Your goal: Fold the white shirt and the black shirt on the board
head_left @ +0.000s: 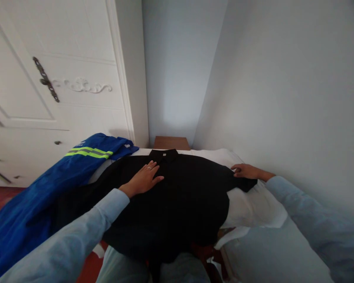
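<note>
A black collared shirt [188, 196] lies spread over a surface covered in white cloth [247, 208], its collar at the far edge and its hem hanging toward my legs. My left hand [143, 179], with a ring on one finger, rests flat on the shirt just below the collar, fingers stretched out. At the right, my right hand [245, 171] has its fingers closed on the shirt near the shoulder and sleeve. A blue garment [56, 173] with yellow-green and grey reflective stripes lies to the left, partly under the black sleeve.
A white wardrobe [85, 51] with dark metal handles stands at the back left. Grey wall [283, 86] closes off the right side, close to my right arm. A brown wooden piece [171, 142] shows behind the surface. The floor [2, 198] is red.
</note>
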`<state>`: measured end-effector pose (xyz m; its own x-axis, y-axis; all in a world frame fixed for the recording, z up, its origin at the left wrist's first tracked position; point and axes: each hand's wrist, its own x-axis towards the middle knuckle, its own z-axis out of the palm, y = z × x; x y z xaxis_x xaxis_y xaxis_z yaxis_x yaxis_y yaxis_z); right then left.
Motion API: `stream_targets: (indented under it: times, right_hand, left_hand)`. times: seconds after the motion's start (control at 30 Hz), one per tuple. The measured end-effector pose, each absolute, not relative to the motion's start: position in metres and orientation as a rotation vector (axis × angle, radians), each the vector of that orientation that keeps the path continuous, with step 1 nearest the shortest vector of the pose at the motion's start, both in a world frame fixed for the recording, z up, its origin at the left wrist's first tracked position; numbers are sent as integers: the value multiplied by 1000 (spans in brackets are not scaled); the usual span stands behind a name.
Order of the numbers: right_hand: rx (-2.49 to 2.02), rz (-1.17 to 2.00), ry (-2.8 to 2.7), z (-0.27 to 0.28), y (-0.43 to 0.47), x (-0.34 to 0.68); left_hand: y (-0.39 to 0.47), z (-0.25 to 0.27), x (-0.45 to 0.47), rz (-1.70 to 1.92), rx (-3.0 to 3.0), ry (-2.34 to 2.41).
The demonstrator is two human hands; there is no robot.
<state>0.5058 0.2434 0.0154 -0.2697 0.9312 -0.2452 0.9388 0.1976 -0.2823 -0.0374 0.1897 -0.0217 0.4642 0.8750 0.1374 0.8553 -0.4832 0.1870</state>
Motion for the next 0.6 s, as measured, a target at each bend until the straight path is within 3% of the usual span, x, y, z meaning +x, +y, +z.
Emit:
stream_targets:
  times: [0.1, 0.3, 0.6]
  right_hand:
    - [1777, -508, 2523, 27, 237, 505]
    - [1924, 222, 2732, 34, 224, 499]
    - [1919, -317, 2305, 23, 247, 494]
  left_hand:
    - [192, -31, -18, 282, 2565, 1530]
    - [198, -56, -17, 407, 2563, 1631]
    - [199, -59, -19, 468, 2547, 1606]
